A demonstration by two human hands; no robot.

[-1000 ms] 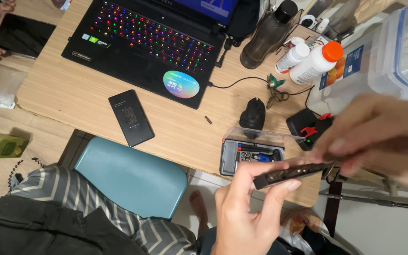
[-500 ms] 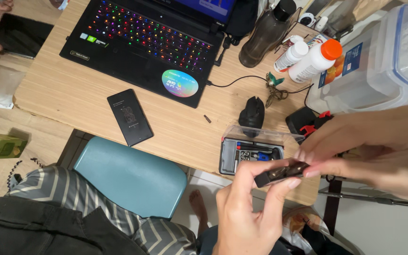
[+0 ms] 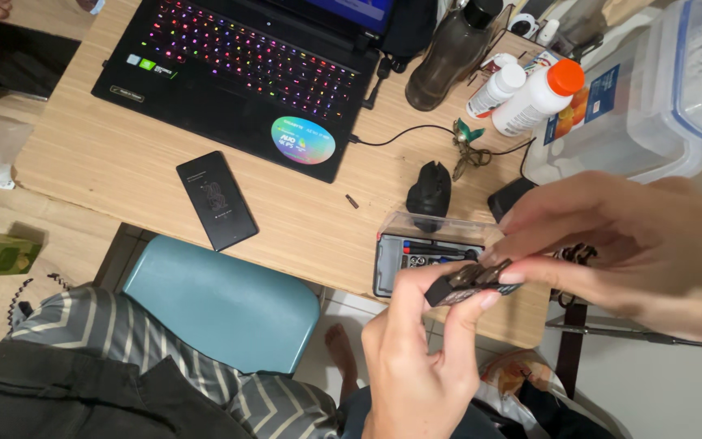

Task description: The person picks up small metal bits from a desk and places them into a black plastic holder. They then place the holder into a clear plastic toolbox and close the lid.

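The left hand [image 3: 416, 358] rose from below with thumb and forefinger pinched on the near end of a small dark flat device [image 3: 471, 282], held above the front edge of the tabletop [image 3: 123, 167]. The right hand [image 3: 627, 244] came in from the right, its fingertips closed on the far end of the same device, so both hands grasped it between them. What kind of device it was could not be told; it looked dark with some brownish parts showing.

Directly behind the device, partly hidden by the fingers, lay an open grey tool case [image 3: 416, 258] with a clear lid. Just beyond that sat a black computer mouse [image 3: 430, 191], its cable running to an open laptop [image 3: 237, 73] with a rainbow-lit keyboard. A black phone [image 3: 216, 200] lay flat on the tabletop, well apart to the left. Farther back stood a dark bottle [image 3: 448, 53], a white bottle with an orange cap [image 3: 539, 97] lying tilted, and a smaller white bottle [image 3: 493, 89] beside it. A clear plastic storage box [image 3: 652, 89] filled the right rear corner. Under the tabletop's near edge stood a blue stool [image 3: 221, 301], with striped fabric [image 3: 123, 341] below it.
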